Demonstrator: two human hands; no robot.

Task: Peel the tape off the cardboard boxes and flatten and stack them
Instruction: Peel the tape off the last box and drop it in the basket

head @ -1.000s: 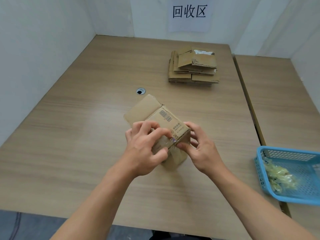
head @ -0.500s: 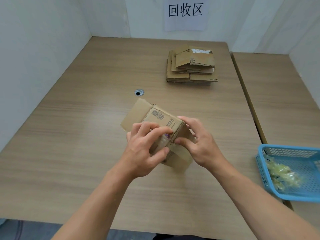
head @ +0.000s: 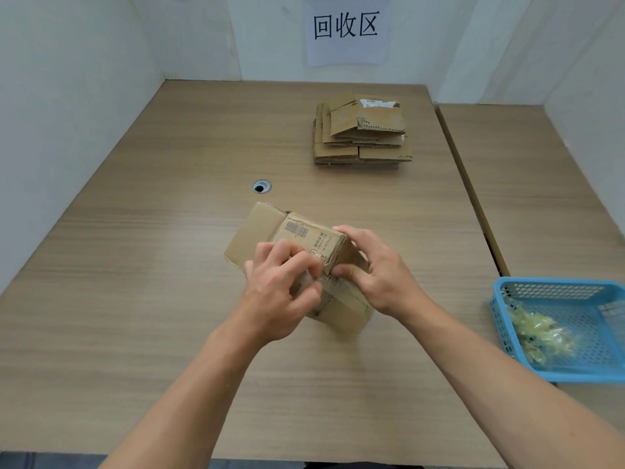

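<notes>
Cardboard already flattened sits in a stack [head: 363,133] beyond and to the right of the cable hole [head: 261,186] in the bench [head: 135,299]. Well to the right of that hole and nearer the person, a blue basket [head: 548,282] holds crumpled tape scraps [head: 537,333]. By my reading several boxes are finished.

The cardboard box [head: 297,238] now in work is just on the near side of the hole, between the two hands. One flap is open on its far left side, but its body is neither flat nor stacked. A strip of clear tape [head: 341,291] runs down its near face.

The left hand [head: 280,292] is curled at the box's near edge, its thumb and fingertips pinching what looks like the lifted end of that tape (the shine there makes the exact end hard to pick out). The right hand [head: 375,275] grips the box, fingers over the top right corner and thumb pressed to the near face beside the tape.

Peeling this strip, flattening the box and adding it to the stack are left.
</notes>
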